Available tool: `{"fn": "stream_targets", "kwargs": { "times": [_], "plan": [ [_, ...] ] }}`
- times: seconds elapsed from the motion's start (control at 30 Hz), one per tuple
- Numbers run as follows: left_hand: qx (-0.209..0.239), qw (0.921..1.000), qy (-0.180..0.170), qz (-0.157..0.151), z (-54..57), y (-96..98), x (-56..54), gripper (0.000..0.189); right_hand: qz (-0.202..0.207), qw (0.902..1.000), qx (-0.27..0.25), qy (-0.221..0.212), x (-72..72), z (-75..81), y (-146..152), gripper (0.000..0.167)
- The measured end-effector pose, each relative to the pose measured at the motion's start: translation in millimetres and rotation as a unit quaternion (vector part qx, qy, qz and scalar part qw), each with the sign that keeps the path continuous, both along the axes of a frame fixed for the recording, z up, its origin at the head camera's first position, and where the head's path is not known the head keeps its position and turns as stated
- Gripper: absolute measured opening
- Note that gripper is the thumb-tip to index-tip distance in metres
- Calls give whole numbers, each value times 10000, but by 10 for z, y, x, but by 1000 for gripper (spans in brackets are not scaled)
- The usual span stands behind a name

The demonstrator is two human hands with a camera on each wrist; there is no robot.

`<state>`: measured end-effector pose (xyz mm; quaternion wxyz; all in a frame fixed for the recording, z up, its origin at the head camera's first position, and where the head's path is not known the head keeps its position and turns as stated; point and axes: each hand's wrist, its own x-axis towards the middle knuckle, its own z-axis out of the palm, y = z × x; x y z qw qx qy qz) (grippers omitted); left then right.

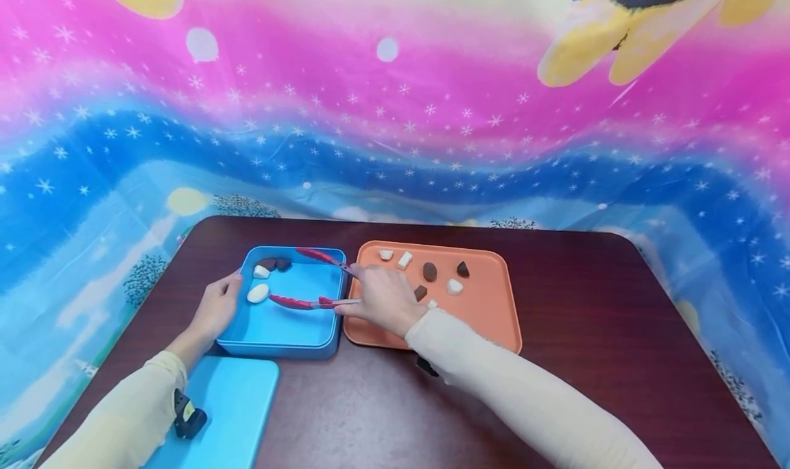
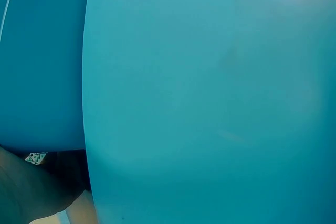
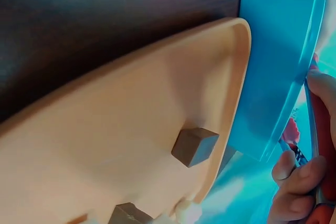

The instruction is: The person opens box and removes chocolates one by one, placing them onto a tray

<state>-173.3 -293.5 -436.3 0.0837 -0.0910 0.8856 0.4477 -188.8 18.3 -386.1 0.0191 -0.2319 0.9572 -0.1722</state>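
My left hand point(image 1: 216, 308) grips the left wall of a blue box point(image 1: 284, 330), its thumb at the rim. The left wrist view shows part of that hand point(image 2: 26, 192) low beside the box wall point(image 2: 42, 66). With my right hand point(image 1: 385, 297) I hold red-tipped tongs point(image 1: 299, 304), spread wide over the box with nothing between their tips. Inside the box, a white oval piece point(image 1: 258, 293) lies near the lower tip. Behind it are a white chunk point(image 1: 261, 272) and dark brown pieces point(image 1: 283, 264). In the right wrist view, fingers point(image 3: 302, 182) curl round the tongs' handle point(image 3: 323, 129).
An orange tray point(image 1: 487, 311) stands right of the box, bearing several white and brown pieces, among them a brown block point(image 3: 194, 145). The blue lid point(image 1: 241, 393) lies in front of the box, under my left forearm. A patterned cloth point(image 1: 395, 112) hangs behind the table.
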Motion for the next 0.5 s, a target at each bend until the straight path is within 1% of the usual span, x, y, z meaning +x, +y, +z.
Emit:
{"fn": "stream_targets", "kwargs": {
  "times": [0.13,0.27,0.37,0.5],
  "plan": [
    [19,10000,35,-11,10,2,1,68,-112,9998,148,-63,-43,29,-66,71],
    [36,10000,71,-11,25,3,4,68,-165,9989,432,-38,-92,67,-133,67],
    [28,10000,59,-37,23,2,3,68,-190,9975,668,92,-105,73,-175,61],
    [25,10000,45,-58,19,5,11,68,-191,9957,899,106,-99,79,-237,50]
  ]
}}
